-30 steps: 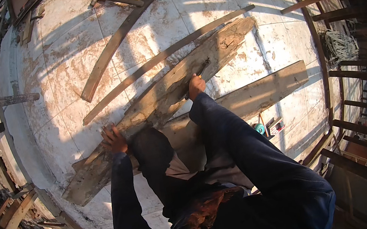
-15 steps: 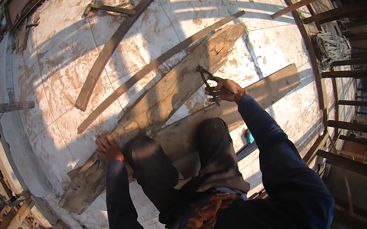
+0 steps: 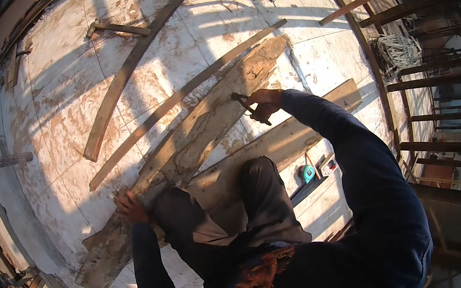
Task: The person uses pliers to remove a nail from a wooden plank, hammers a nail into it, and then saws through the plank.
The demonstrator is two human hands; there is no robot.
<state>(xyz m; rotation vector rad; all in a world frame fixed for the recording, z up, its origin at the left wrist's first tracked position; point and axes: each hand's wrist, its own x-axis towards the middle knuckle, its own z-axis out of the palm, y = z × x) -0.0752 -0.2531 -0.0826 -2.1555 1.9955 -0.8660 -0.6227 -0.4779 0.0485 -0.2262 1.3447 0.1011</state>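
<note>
– Currently, what occupies the frame, largest first?
– White tiled floor (image 3: 68, 96), mid-frame; rough board (image 3: 204, 127), diagonal from upper right of centre to lower left.
– State of the hands?
– Left hand (image 3: 131, 209), left of centre: fingers spread, resting on the rough board. Right hand (image 3: 266, 104), centre: fingers closed around the dark pincers (image 3: 239, 98), whose head is over the rough board. Teal tape measure (image 3: 308, 174): lower right of centre.

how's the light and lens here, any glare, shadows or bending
In the head view, sunlight glares on patches of the pale tiled floor, with dark shadow bands across it; also in the head view, the fisheye bows the floor's edges and the corners go black; in the same head view, the dark hand tool in the right hand shows little fine detail.
</note>
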